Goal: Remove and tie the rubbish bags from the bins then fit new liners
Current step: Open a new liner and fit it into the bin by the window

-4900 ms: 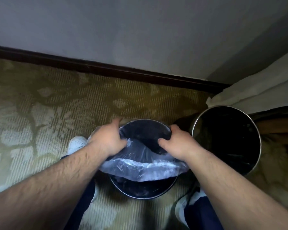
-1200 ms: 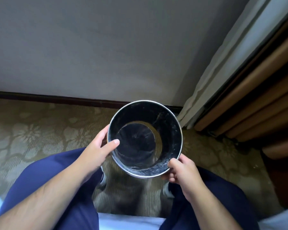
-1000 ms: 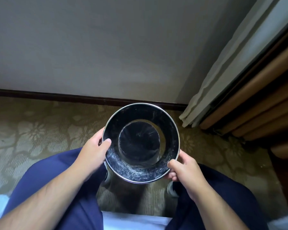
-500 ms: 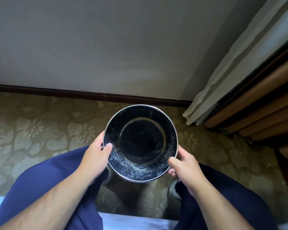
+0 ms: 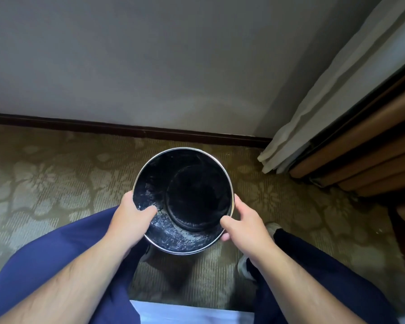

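Note:
A round black bin (image 5: 150,174) with a shiny metal rim is held between my knees, its mouth facing me. No liner shows inside it; pale specks cling to the near inner wall. My left hand (image 5: 132,217) grips the left rim, thumb hooked inside. My right hand (image 5: 244,218) grips the right rim with its thumb on the near edge and fingers curled round the outside. No rubbish bag is in view.
Patterned beige carpet (image 5: 45,183) runs to a dark skirting board (image 5: 103,126) under a grey wall. A pale curtain (image 5: 313,108) and brown drapes (image 5: 360,155) hang at the right. White bedding (image 5: 192,313) lies at the bottom edge between my blue-trousered legs.
Earlier both hands worked a clear bag in a bin on the floor beside a second bin. Now one bare bin is in my hands; over the last second it sank slightly.

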Demonstrator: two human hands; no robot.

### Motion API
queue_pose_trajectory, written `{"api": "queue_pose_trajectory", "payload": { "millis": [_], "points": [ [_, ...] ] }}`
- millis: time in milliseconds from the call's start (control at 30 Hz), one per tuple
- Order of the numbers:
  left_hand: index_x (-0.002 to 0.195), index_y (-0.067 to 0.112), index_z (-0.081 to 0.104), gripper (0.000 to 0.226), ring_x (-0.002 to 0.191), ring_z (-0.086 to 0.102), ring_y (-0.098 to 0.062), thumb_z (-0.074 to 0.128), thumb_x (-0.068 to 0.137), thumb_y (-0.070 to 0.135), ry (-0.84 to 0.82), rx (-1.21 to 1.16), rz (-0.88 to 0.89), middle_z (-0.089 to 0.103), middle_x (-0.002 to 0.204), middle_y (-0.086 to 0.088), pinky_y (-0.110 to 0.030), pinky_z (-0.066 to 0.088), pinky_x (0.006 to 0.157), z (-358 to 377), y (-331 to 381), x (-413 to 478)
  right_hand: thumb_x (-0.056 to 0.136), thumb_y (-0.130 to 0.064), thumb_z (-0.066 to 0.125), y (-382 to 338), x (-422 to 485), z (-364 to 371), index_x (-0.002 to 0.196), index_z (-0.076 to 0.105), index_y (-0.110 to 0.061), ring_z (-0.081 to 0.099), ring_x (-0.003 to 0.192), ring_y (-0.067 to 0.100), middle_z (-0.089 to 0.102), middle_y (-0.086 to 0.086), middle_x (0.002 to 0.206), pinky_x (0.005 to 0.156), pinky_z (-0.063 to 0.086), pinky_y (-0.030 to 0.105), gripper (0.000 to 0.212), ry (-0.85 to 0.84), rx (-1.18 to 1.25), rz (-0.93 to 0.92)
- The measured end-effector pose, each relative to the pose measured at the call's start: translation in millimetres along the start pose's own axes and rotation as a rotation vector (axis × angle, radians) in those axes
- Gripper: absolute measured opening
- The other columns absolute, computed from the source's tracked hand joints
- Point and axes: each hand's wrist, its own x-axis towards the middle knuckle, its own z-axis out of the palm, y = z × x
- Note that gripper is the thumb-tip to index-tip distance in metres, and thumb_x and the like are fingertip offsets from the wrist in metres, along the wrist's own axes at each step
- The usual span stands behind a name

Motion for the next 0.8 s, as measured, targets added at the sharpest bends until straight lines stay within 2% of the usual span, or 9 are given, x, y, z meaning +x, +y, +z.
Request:
{"api": "queue_pose_trajectory", "payload": {
  "millis": [100,200,300,400,467,533,633,700,800],
  "points": [
    [0.107,0.032,0.053,0.026,0.087,0.065,-0.012,0.064,0.085,0.025,-0.020,0.007,0.008,0.068,0.093,0.011,-0.038,0.053,0.079,-0.8,3.5,0.1,0.078,-0.020,0.055,-5.0,6.2,-5.1,0.148,0.041,-0.043,0.074,0.070,0.024,0.075,-0.013,0.101,0.069,0.060,0.028,0.075,0.006,-0.012,0.015],
    [0.108,0.034,0.052,0.025,0.088,0.065,-0.009,0.061,0.088,0.022,-0.036,0.022,0.046,0.067,0.093,0.014,-0.034,0.051,0.076,-0.3,7.7,0.1,0.082,-0.017,0.055,-10.0,9.7,-14.8,0.140,0.051,-0.041,0.074,0.066,0.021,0.075,-0.009,0.103,0.058,0.052,0.022,0.063,0.001,-0.017,0.025],
    [0.110,0.040,0.048,0.030,0.093,0.061,-0.001,0.055,0.093,0.016,-0.047,0.047,0.124,0.063,0.097,0.022,-0.030,0.046,0.074,2.0,10.6,-0.9,0.083,-0.012,0.053,-11.3,13.2,-24.7,0.121,0.065,-0.033,0.072,0.060,0.021,0.077,-0.003,0.092,0.057,0.052,0.027,0.045,0.023,-0.004,0.026],
    [0.124,0.043,0.048,0.040,0.100,0.060,0.001,0.051,0.096,0.014,-0.062,0.060,0.183,0.063,0.107,0.025,-0.029,0.048,0.081,2.6,9.7,2.5,0.083,-0.012,0.052,-9.4,15.4,-31.5,0.110,0.068,-0.031,0.068,0.057,0.018,0.075,-0.001,0.080,0.068,0.058,0.039,0.037,0.054,0.009,0.043],
    [0.131,0.040,0.050,0.044,0.105,0.061,-0.003,0.050,0.096,0.014,-0.059,0.062,0.206,0.065,0.112,0.022,-0.032,0.049,0.087,3.0,8.9,8.2,0.083,-0.013,0.051,-10.9,16.2,-32.7,0.107,0.069,-0.031,0.066,0.056,0.017,0.074,0.001,0.075,0.063,0.054,0.035,0.035,0.042,0.019,0.043],
    [0.134,0.038,0.050,0.046,0.107,0.061,-0.005,0.050,0.096,0.013,-0.055,0.064,0.216,0.065,0.115,0.020,-0.028,0.047,0.084,4.0,11.6,11.4,0.085,-0.010,0.051,-13.1,17.6,-32.9,0.104,0.069,-0.030,0.066,0.056,0.018,0.073,0.004,0.073,0.056,0.049,0.029,0.033,0.032,0.043,0.048],
    [0.138,0.039,0.047,0.050,0.100,0.061,0.004,0.052,0.096,0.013,-0.070,0.041,0.227,0.062,0.110,0.028,-0.018,0.046,0.076,7.4,18.1,12.7,0.088,-0.009,0.050,-13.8,22.7,-35.9,0.106,0.068,-0.023,0.064,0.054,0.019,0.070,0.003,0.066,0.053,0.048,0.029,0.029,0.051,0.070,0.082],
    [0.139,0.041,0.045,0.052,0.092,0.061,0.010,0.054,0.096,0.013,-0.097,0.032,0.232,0.059,0.106,0.033,-0.017,0.048,0.073,10.1,22.7,12.7,0.091,-0.009,0.050,-12.1,27.9,-39.4,0.105,0.068,-0.019,0.065,0.055,0.020,0.071,0.002,0.065,0.061,0.056,0.039,0.025,0.052,0.085,0.110],
    [0.141,0.043,0.041,0.055,0.085,0.061,0.017,0.057,0.095,0.018,-0.132,0.026,0.232,0.057,0.104,0.037,-0.014,0.048,0.071,14.4,27.7,14.5,0.093,-0.012,0.050,-9.4,34.7,-43.2,0.102,0.069,-0.019,0.073,0.070,0.031,0.077,0.011,0.081,0.085,0.059,0.059,0.022,0.047,0.077,0.145]
  ]
}}
